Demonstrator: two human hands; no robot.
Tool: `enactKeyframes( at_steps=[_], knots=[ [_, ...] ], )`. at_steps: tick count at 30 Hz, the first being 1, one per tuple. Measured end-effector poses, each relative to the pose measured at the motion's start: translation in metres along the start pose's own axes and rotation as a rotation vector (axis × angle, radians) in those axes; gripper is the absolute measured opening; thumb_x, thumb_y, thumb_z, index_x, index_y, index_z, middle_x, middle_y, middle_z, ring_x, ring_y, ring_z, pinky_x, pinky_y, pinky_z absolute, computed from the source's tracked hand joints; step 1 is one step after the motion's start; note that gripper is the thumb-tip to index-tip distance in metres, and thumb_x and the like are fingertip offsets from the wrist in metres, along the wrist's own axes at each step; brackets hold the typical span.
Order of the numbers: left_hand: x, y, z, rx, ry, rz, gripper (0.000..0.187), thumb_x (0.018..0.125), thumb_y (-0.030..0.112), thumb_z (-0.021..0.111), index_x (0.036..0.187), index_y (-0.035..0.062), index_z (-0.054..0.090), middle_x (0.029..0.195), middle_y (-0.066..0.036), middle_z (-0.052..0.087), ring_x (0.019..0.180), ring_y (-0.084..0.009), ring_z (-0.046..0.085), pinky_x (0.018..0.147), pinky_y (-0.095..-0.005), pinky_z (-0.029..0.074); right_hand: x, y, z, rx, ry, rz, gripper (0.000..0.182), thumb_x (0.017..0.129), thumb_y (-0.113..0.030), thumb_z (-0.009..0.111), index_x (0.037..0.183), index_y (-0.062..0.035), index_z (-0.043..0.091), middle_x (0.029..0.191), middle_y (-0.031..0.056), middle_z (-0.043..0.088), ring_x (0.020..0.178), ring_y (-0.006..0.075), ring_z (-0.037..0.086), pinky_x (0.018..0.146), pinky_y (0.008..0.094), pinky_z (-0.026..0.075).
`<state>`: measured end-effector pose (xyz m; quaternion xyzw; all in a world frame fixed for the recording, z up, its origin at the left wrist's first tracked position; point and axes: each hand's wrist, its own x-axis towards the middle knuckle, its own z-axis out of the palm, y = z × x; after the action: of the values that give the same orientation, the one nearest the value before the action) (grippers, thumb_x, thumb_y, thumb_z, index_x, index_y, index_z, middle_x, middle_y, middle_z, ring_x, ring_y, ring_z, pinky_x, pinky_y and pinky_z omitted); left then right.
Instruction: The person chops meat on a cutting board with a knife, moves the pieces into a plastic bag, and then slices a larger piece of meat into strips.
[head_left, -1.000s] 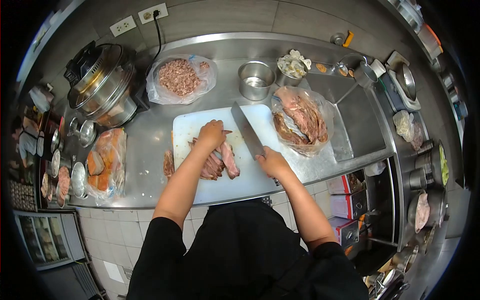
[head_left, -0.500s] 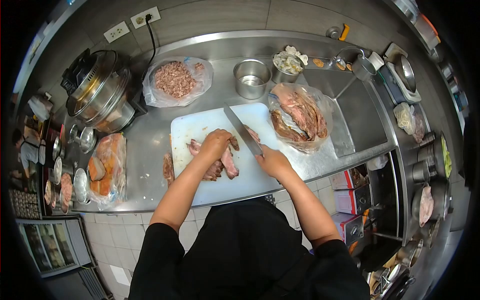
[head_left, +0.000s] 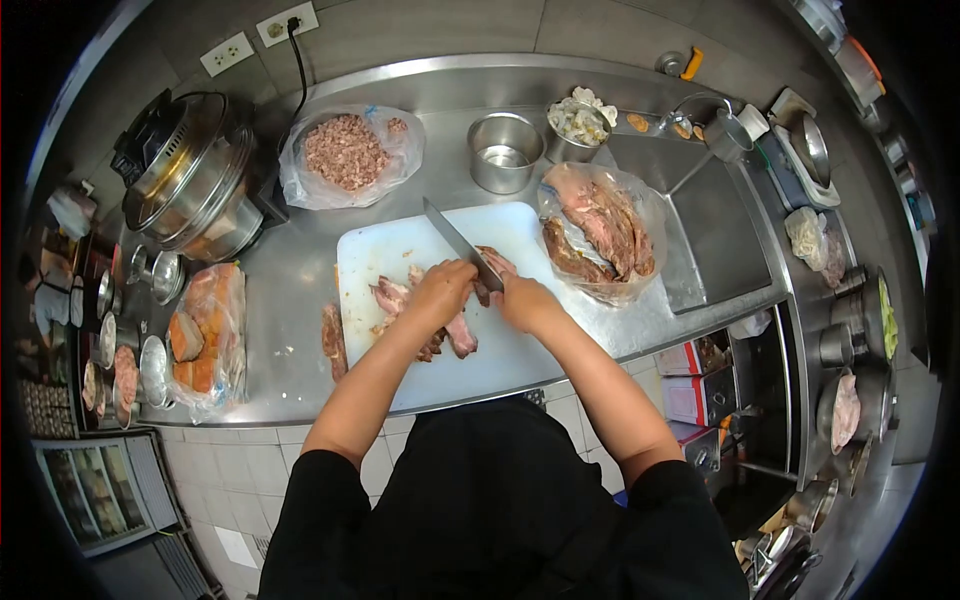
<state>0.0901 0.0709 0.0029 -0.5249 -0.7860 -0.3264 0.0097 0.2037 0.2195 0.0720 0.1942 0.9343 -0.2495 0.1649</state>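
On the white cutting board (head_left: 390, 250) lies a pile of cooked meat strips (head_left: 400, 300). My left hand (head_left: 440, 290) presses down on the meat. My right hand (head_left: 522, 300) grips the handle of a cleaver (head_left: 455, 240), whose blade points up and left across the board, right beside my left hand. Another piece of meat (head_left: 495, 262) shows just past the blade.
A bag of meat slabs (head_left: 600, 235) sits right of the board, a bag of minced meat (head_left: 345, 150) behind it, a steel pot (head_left: 503, 155) and a bowl (head_left: 578, 125) at the back. A cooker (head_left: 190, 175) and a bagged orange food (head_left: 200, 330) stand left. A loose meat piece (head_left: 332, 340) lies on the counter.
My right hand has moved left with the cleaver, bringing the blade from right of the meat to against my left hand. My left hand shifted slightly right on the meat.
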Motion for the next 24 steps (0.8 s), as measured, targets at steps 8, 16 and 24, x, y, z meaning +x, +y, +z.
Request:
enactKeyframes(
  at_steps=[8, 16, 24],
  knots=[
    [0.001, 0.003, -0.004, -0.015, -0.102, 0.031, 0.02, 0.075, 0.006, 0.072, 0.094, 0.0057, 0.066, 0.093, -0.011, 0.066, 0.095, -0.0315, 0.061, 0.082, -0.0422, 0.049, -0.004, 0.001, -0.028, 0.127, -0.12, -0.02, 0.039, 0.095, -0.025, 0.055, 0.116, 0.0082, 0.054, 0.079, 0.0229, 0.069, 0.055, 0.0305, 0.067, 0.059, 0.0417, 0.056],
    [0.004, 0.004, 0.001, -0.071, -0.004, 0.07, 0.013, 0.074, 0.004, 0.072, 0.083, 0.0041, 0.062, 0.082, -0.012, 0.063, 0.086, -0.0334, 0.061, 0.077, -0.0431, 0.049, 0.006, 0.027, 0.019, -0.119, 0.162, -0.165, 0.035, 0.095, -0.026, 0.055, 0.112, 0.005, 0.058, 0.082, 0.0245, 0.07, 0.063, 0.0338, 0.069, 0.068, 0.0453, 0.056],
    [0.001, 0.002, 0.004, -0.12, 0.023, 0.03, 0.004, 0.08, 0.004, 0.064, 0.078, 0.0023, 0.061, 0.078, -0.014, 0.063, 0.084, -0.0342, 0.06, 0.076, -0.0436, 0.049, -0.022, -0.007, -0.034, 0.068, -0.222, 0.025, 0.042, 0.096, -0.026, 0.055, 0.121, 0.0074, 0.053, 0.077, 0.0225, 0.069, 0.053, 0.0311, 0.065, 0.054, 0.0412, 0.053]
  ],
)
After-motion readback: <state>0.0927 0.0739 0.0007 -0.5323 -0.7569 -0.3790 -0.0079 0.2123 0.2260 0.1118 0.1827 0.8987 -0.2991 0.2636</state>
